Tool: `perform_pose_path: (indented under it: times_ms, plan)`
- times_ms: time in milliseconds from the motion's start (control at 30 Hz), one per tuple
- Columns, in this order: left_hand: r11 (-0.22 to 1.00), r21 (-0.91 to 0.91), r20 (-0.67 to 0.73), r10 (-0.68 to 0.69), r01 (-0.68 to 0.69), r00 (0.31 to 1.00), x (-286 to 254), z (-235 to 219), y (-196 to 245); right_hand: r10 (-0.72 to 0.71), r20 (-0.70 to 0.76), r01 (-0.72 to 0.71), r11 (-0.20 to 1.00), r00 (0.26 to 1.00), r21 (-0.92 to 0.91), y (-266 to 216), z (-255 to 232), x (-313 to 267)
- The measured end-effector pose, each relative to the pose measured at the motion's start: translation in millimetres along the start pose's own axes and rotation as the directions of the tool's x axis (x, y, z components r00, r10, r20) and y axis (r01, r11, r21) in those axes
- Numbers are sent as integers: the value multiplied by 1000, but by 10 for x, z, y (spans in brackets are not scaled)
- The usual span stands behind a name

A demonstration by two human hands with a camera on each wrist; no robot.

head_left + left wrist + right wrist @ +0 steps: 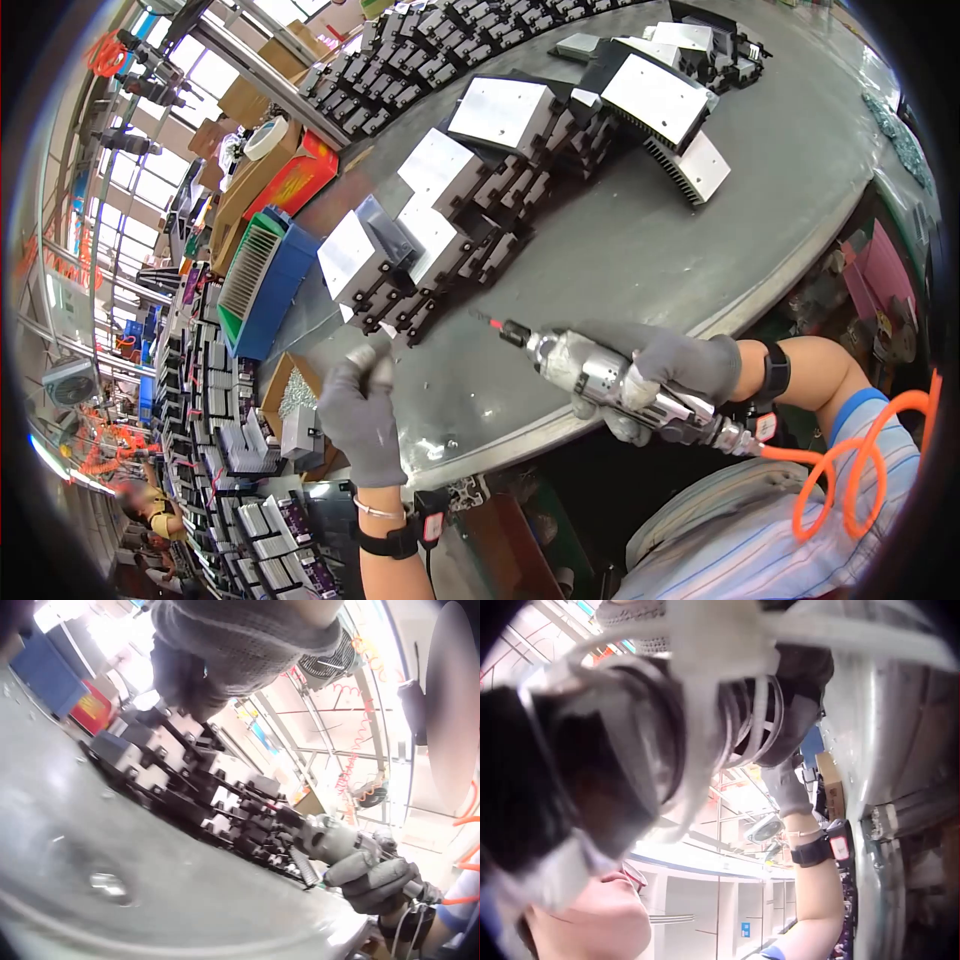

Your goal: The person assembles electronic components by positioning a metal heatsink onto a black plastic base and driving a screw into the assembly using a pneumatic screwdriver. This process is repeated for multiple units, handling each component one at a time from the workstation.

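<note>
My right hand (680, 370), in a grey glove, grips a silver air screwdriver (600, 375). The screwdriver's bit points left toward the stacked metal housings (350, 260), and an orange hose runs from its rear end. In the left wrist view the right hand (371, 881) shows around the tool's body. My gloved left hand (362, 425) is at the near end of the stack, fingertips bent and close to the lowest housing. Whether the left fingers pinch something small I cannot tell. Dark tool parts and the glove fill much of the right wrist view.
Finned heat sinks (655, 100) lie farther back on the grey table (600, 260). A cardboard box of small metal parts (298, 392) stands left of the left hand, with a blue bin (275, 290) beyond it. The orange hose (800, 455) coils at the right.
</note>
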State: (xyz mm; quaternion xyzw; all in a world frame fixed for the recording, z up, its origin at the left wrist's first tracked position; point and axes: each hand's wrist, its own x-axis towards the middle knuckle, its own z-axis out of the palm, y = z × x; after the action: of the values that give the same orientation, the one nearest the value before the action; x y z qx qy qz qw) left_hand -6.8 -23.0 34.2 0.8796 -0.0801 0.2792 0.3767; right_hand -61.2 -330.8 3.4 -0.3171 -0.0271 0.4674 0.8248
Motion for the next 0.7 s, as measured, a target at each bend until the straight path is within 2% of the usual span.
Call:
perform_pose_path:
  times_ms: [33, 67, 100, 167, 200, 267, 300, 333, 400, 433, 467, 500, 533, 567, 600, 667, 700]
  plan:
    - [991, -2, 120, -136, 137, 983, -95, -81, -123, 51, 20, -49, 996, 999, -78, 17, -23, 11]
    - [962, 8, 234, -267, 272, 935, -164, -126, -218, 103, 34, -96, 983, 994, -159, 19, -34, 22]
    - [961, 11, 231, -271, 276, 934, -193, -120, -213, 53, 67, -42, 988, 996, -151, -28, 116, 20]
    - [931, 60, 397, -354, 361, 847, -246, -75, -181, 48, 64, -38, 989, 997, -143, -6, 215, 56]
    - [931, 62, 397, -355, 361, 846, -254, -56, -191, 41, 58, -32, 990, 997, -138, 13, 242, 69]
    - [927, 272, 345, -346, 260, 873, -240, 16, -231, 47, 82, -36, 990, 995, -135, 37, 246, 97]
    - [934, 311, 344, -283, 175, 895, -252, 27, -236, 50, 89, -39, 992, 995, -123, 45, 255, 98]
    - [936, 308, 348, -275, 168, 896, -260, 29, -218, 52, 96, -41, 993, 994, -111, 44, 263, 97]
    - [967, 156, 286, -240, 202, 928, -267, 12, -144, 40, 116, -27, 993, 993, -113, 15, 278, 93]
    - [917, 2, 347, -376, 400, 859, -238, -41, -98, 32, 124, -12, 987, 992, -158, -2, 298, 87]
    - [918, 4, 353, -371, 395, 859, -240, -56, -24, 24, 134, 4, 980, 991, -200, -13, 313, 83]
    - [805, -244, 383, -432, 540, 817, -246, -59, 122, 15, 141, 21, 969, 990, -247, -23, 318, 81]
    - [612, -463, 429, -479, 642, 766, -264, -49, 200, 12, 141, 23, 970, 990, -242, -11, 308, 84]
    - [515, -558, 464, -457, 651, 759, -293, -32, 186, 8, 153, 22, 980, 988, -196, 6, 295, 87]
    - [515, -555, 466, -458, 653, 757, -309, -7, 218, 6, 166, 20, 988, 986, -153, 16, 287, 92]
    - [303, -678, 557, -383, 670, 737, -327, 36, 292, -7, 180, 33, 989, 984, -142, 25, 304, 106]
    - [303, -676, 558, -385, 671, 736, -331, 31, 280, -23, 194, 49, 990, 981, -132, 34, 311, 112]
